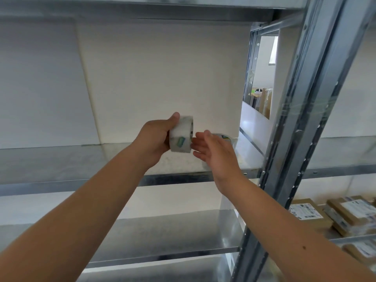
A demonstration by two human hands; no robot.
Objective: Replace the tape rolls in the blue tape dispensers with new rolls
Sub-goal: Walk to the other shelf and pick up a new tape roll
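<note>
My left hand (156,137) grips a whitish roll of tape (181,134) with a small green label, holding it upright above the metal shelf (61,159). Just right of the roll, my right hand (213,149) has its fingers spread, the fingertips close to or touching the roll's side. Behind my right hand a second tape roll (225,137) lies on the shelf, mostly hidden by the hand. No blue tape dispenser is in view.
A grey steel upright (301,139) of the rack runs diagonally at right. Cardboard parcels (345,216) with labels lie on a lower shelf at far right. A white wall stands behind the shelf; a lower shelf (162,237) lies below.
</note>
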